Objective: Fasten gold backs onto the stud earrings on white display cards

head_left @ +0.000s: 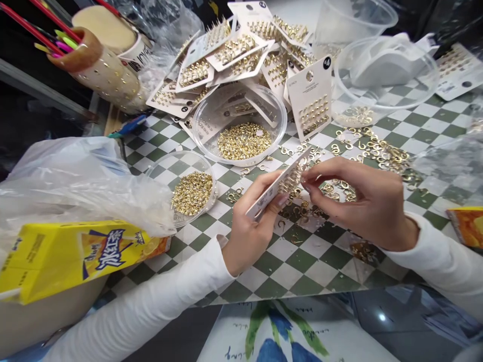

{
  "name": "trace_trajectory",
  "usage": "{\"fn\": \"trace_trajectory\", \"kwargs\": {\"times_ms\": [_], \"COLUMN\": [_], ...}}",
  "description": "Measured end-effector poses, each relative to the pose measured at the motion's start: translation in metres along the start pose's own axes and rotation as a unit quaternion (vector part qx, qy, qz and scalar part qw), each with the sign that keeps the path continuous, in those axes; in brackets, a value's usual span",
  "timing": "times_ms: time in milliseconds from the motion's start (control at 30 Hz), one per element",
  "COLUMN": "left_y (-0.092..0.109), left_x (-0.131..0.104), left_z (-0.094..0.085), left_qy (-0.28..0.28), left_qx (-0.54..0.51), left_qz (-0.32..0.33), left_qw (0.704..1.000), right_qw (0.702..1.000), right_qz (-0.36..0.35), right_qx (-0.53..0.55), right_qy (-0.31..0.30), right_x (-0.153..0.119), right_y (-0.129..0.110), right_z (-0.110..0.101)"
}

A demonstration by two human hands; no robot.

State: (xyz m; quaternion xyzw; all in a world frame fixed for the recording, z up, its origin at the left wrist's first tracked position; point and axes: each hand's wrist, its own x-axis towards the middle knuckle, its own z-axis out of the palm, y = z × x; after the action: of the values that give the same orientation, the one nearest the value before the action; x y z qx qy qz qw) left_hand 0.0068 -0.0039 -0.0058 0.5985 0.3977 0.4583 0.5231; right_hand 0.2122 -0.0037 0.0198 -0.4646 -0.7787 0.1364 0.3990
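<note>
My left hand grips a white earring card by its lower end, thumb on one face and fingers behind. The card is tilted, with rows of gold earrings standing out from the side facing right. At its upper right edge, thumb and fingertips of my right hand are pinched together; whatever lies between them is too small to make out. Beneath both hands, loose gold hook-shaped pieces are scattered. A round clear tub of tiny gold pieces stands behind the card, and a shallower clear dish of similar pieces is at left.
Filled earring cards are heaped at the back. Clear plastic bowls stand at back right. A yellow drink carton and a plastic bag crowd the left, below a pen cup. The checkered tabletop ends near me.
</note>
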Motion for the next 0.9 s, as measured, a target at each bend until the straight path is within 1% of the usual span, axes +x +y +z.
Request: {"fn": "trace_trajectory", "kwargs": {"times_ms": [100, 167, 267, 367, 467, 533, 633, 700, 800, 900], "left_y": [-0.001, -0.002, -0.004, -0.007, -0.008, -0.007, -0.006, -0.006, -0.007, -0.008], "left_x": [0.000, 0.000, 0.002, 0.002, 0.003, 0.003, 0.004, 0.004, 0.003, 0.002], "left_z": [-0.001, -0.001, 0.001, 0.004, 0.004, 0.003, 0.002, 0.002, 0.002, 0.002], "left_qy": [0.037, 0.045, 0.065, 0.093, 0.094, 0.089, 0.082, 0.079, 0.083, 0.091], "left_qx": [0.008, 0.014, 0.009, -0.032, -0.045, -0.037, -0.029, -0.029, -0.025, -0.016], "left_qz": [0.001, -0.002, -0.012, -0.020, -0.023, -0.025, -0.033, -0.036, -0.030, -0.027], "left_qw": [0.999, 0.999, 0.998, 0.995, 0.994, 0.995, 0.996, 0.996, 0.996, 0.995], "right_qw": [0.997, 0.994, 0.989, 0.983, 0.982, 0.984, 0.985, 0.979, 0.962, 0.956], "right_qz": [0.041, 0.058, 0.045, 0.021, 0.010, 0.000, -0.010, 0.002, 0.021, 0.021], "right_qx": [0.033, 0.050, 0.065, 0.067, 0.036, 0.023, 0.031, 0.056, 0.095, 0.081], "right_qy": [-0.053, -0.080, -0.122, -0.170, -0.185, -0.175, -0.170, -0.197, -0.257, -0.281], "right_x": [0.006, 0.008, 0.008, 0.004, -0.001, -0.002, -0.002, -0.001, 0.001, 0.002], "right_y": [0.002, 0.003, 0.004, 0.005, 0.006, 0.005, 0.004, 0.004, 0.006, 0.012], "right_z": [-0.012, -0.017, -0.020, -0.017, -0.011, -0.007, -0.003, -0.004, -0.009, -0.016]}}
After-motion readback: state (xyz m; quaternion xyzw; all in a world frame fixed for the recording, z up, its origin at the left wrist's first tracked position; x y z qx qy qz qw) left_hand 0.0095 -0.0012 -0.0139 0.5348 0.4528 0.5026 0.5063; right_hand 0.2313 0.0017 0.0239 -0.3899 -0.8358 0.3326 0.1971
